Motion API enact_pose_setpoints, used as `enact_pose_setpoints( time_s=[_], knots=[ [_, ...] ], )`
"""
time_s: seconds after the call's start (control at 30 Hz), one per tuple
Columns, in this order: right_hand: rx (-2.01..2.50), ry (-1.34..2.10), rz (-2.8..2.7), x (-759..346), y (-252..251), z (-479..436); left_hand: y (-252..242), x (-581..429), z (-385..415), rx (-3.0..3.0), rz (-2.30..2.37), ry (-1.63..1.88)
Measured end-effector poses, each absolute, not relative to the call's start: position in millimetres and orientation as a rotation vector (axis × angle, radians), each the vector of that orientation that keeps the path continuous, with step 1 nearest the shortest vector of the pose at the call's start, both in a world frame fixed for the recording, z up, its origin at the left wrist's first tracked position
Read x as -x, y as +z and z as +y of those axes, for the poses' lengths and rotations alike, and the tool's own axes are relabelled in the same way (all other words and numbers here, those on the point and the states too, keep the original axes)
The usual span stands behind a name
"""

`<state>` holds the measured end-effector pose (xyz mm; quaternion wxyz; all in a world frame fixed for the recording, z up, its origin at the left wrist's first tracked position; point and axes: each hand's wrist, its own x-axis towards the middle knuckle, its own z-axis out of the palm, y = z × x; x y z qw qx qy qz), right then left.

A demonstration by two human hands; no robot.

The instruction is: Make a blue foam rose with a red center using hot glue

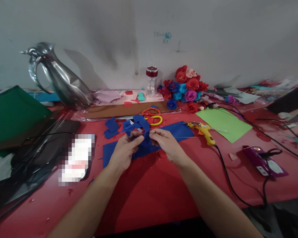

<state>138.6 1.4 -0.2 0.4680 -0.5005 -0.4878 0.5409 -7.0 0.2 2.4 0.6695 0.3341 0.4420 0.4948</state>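
My left hand [126, 147] is closed, thumb against fingers, on a small piece of dark blue craft paper [146, 134]. My right hand [165, 142] pinches the same piece from the other side, close to the left fingertips. A thin pale strand [185, 137] runs level to the right of my right hand; its near end is hidden. Below both hands lies a larger blue sheet [181, 130]. Several cut blue pieces [111, 126] are heaped just beyond my left hand. Scissors with yellow and orange handles [155, 121] rest behind the hands.
A yellow glue gun [204, 130] with a black cord lies right, near a light green sheet [224, 124] and a purple power strip [262, 162]. Paper roses [186, 84], a glass jar [152, 84] and a metal jug [64, 82] stand behind. A phone [76, 158] lies left.
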Motion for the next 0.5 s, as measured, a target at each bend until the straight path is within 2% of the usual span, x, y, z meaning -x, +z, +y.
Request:
enact_pose_setpoints(
  time_s=[0.27, 0.5],
  knots=[
    [1.270, 1.316, -1.210, -137.5, -0.9, 0.5, 3.2, 4.0, -1.6, -0.753, 1.049, 1.095],
    [1.270, 1.444, -1.149, -137.4, 5.8, -1.0, 0.7, 6.2, 2.3, -0.691, 1.095, 1.127]
  ],
)
